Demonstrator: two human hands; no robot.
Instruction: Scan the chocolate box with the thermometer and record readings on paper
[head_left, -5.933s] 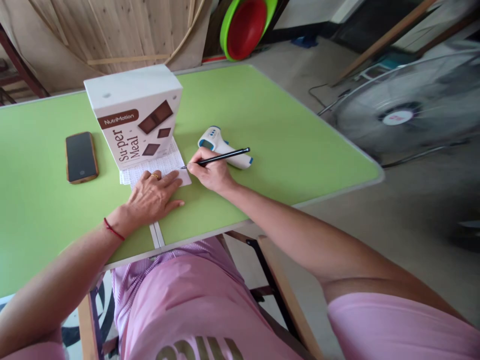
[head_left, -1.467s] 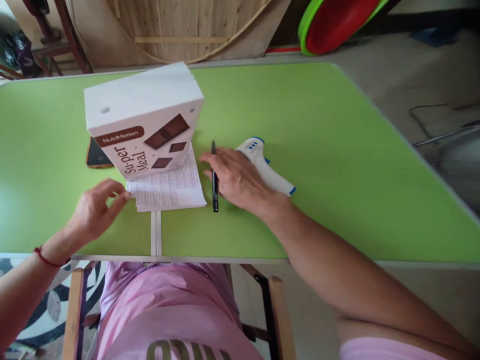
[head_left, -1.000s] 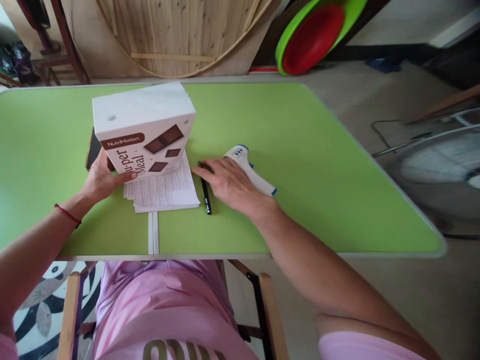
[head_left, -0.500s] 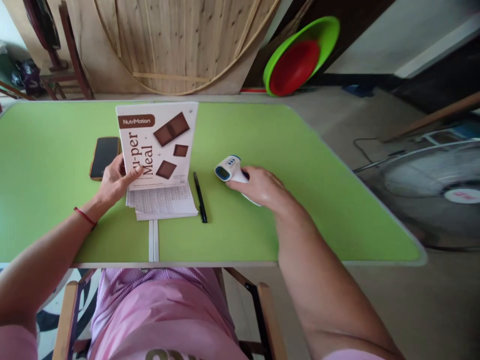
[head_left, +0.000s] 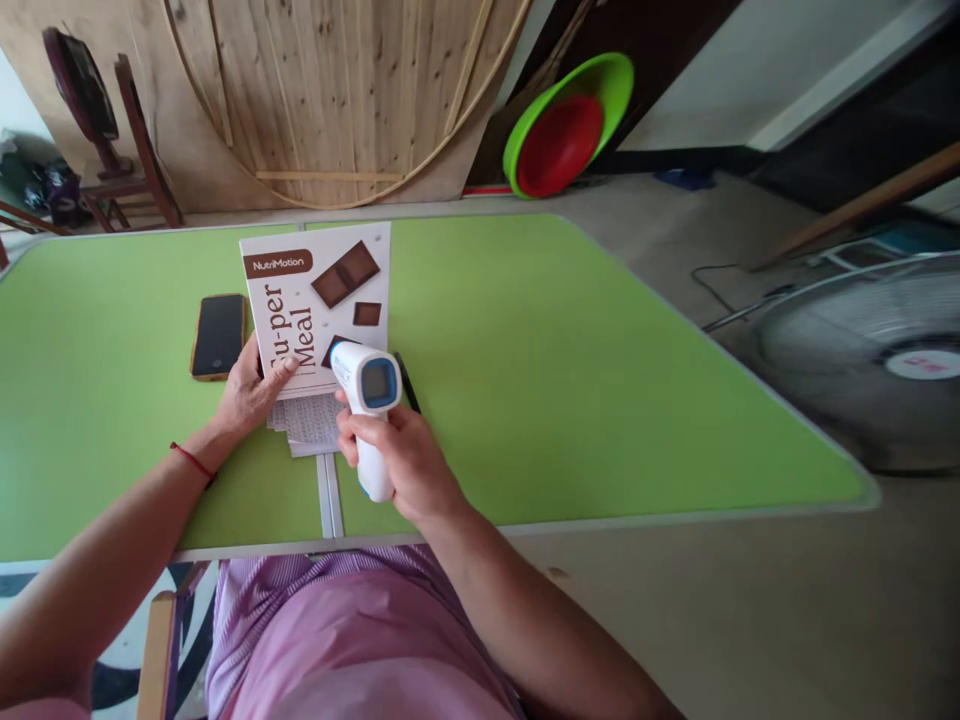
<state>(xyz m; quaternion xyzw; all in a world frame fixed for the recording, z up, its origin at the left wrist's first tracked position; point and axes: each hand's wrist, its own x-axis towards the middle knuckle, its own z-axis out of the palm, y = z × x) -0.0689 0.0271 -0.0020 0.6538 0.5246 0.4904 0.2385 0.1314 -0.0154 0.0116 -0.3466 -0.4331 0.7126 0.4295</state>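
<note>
My left hand (head_left: 251, 388) grips the lower left edge of a white NutriMotion box (head_left: 341, 250) printed with chocolate pieces, its thumb across the front. The box stands upright on the table. Sheets of paper with dense writing (head_left: 311, 430) lie under and in front of it. My right hand (head_left: 401, 450) is closed round the handle of a white and blue infrared thermometer (head_left: 367, 400), held in front of the box with its screen facing me. Behind the thermometer a black pen (head_left: 408, 385) is partly hidden.
On the green folding table (head_left: 562, 380) a smartphone (head_left: 218, 336) in an orange-brown case lies left of the box. A large fan (head_left: 862, 350) stands at the right. Green and red basins (head_left: 562, 145) lean by the back wall, near a round wooden board (head_left: 337, 90).
My right hand has lifted the thermometer and brought it left, in front of the box, turning its screen toward me. My left hand keeps its hold on the box.
</note>
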